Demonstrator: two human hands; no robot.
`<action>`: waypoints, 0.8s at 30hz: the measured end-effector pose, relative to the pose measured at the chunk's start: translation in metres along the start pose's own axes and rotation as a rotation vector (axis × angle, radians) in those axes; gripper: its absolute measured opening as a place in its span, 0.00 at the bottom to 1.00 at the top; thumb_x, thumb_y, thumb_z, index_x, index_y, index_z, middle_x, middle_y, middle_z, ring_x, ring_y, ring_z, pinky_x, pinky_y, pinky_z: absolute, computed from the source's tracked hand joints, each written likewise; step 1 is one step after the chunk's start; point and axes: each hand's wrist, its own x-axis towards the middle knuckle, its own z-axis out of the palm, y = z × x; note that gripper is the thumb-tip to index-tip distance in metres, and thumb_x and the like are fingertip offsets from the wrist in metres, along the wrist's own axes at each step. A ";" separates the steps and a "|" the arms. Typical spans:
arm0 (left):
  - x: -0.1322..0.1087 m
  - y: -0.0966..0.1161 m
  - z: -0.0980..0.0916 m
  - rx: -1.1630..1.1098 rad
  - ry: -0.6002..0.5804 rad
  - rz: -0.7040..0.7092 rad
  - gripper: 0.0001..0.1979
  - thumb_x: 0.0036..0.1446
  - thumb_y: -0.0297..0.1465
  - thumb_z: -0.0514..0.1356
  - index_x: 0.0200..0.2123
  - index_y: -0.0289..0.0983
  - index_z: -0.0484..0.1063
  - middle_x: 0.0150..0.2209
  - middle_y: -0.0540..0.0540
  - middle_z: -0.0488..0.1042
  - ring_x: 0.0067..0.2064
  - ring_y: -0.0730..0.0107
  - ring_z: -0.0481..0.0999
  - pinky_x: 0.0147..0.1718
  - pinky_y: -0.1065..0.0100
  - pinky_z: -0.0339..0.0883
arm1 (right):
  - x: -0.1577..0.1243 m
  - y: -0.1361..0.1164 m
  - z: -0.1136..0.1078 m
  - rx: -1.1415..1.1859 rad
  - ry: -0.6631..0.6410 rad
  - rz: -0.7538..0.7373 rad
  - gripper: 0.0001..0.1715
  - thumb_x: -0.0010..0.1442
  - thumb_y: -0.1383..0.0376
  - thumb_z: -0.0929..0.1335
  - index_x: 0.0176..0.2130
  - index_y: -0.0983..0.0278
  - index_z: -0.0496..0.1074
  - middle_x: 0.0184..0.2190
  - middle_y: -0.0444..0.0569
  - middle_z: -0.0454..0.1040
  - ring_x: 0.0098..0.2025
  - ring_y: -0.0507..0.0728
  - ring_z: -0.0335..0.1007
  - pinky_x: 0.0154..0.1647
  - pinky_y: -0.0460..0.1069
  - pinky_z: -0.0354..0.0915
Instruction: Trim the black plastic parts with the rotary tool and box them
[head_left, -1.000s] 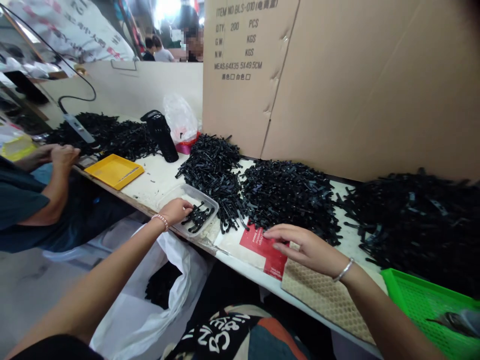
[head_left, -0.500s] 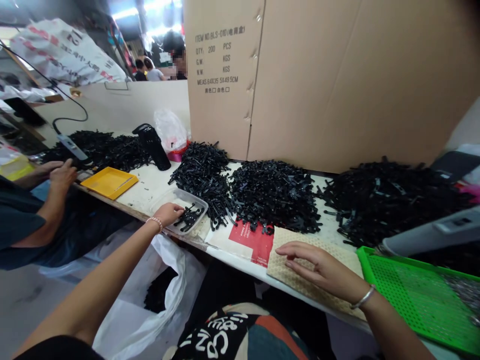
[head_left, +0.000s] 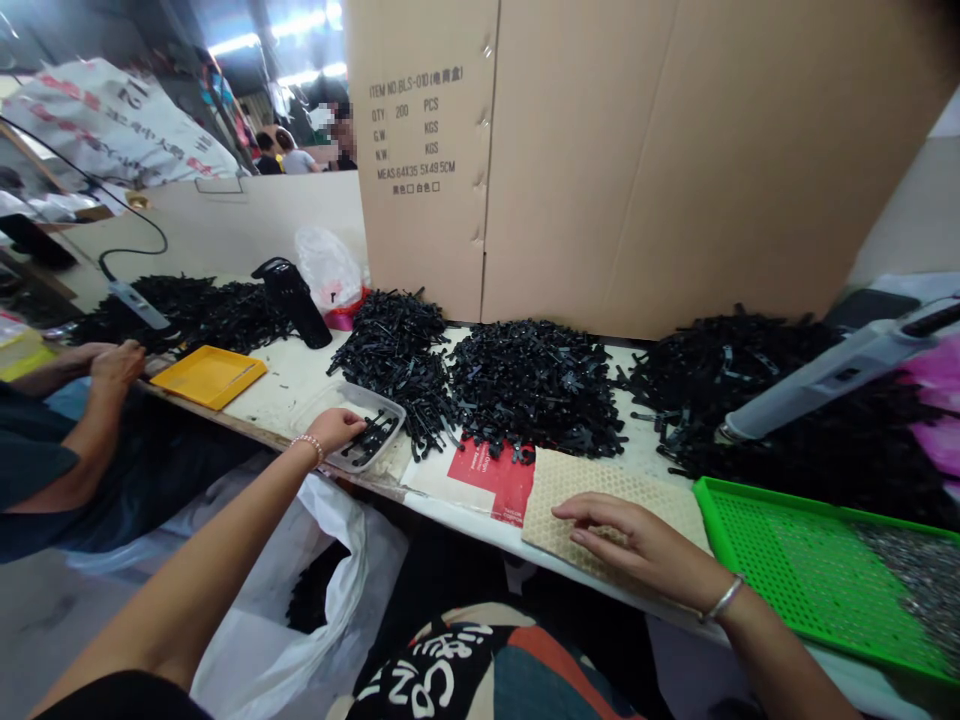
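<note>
My left hand (head_left: 335, 430) reaches into a clear plastic container (head_left: 400, 412) at the bench's front edge. Its fingers are closed at the tips, on what looks like one of the small flat black parts (head_left: 380, 430) lying in there. My right hand (head_left: 622, 535) hovers over or rests lightly on a beige textured mat (head_left: 551, 480); its fingers are apart and hold nothing. To the right of that hand stands a green perforated tray (head_left: 780, 560) with small metal pieces (head_left: 919, 575) in its far side. A grey electric screwdriver (head_left: 817, 385) slants above the tray's back edge.
Heaps of black parts (head_left: 532, 385) line the back of the bench before a large cardboard box (head_left: 637, 170). A black bottle (head_left: 296, 305) and a yellow tray (head_left: 210, 375) are left. A co-worker's hands (head_left: 116, 365) are farther left. A white sack (head_left: 341, 580) hangs open below.
The head view has shifted slightly. My left hand's fingers have closed among the black parts, which lie differently in the container. The screwdriver has swung up and left. My right hand is nearly still.
</note>
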 end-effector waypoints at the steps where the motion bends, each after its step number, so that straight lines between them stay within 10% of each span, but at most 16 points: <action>1: 0.000 0.000 0.000 0.000 -0.003 -0.005 0.14 0.57 0.35 0.56 0.39 0.35 0.79 0.38 0.44 0.81 0.39 0.66 0.79 0.32 0.75 0.66 | 0.000 0.001 0.000 0.005 -0.007 0.006 0.21 0.66 0.53 0.61 0.50 0.61 0.72 0.49 0.54 0.72 0.51 0.61 0.68 0.54 0.54 0.64; 24: -0.016 0.009 -0.003 0.131 -0.022 0.050 0.18 0.60 0.34 0.52 0.47 0.36 0.77 0.49 0.45 0.77 0.51 0.65 0.74 0.47 0.75 0.63 | -0.001 0.011 0.010 0.053 -0.019 0.029 0.19 0.66 0.55 0.62 0.51 0.61 0.71 0.48 0.53 0.73 0.48 0.60 0.69 0.50 0.54 0.66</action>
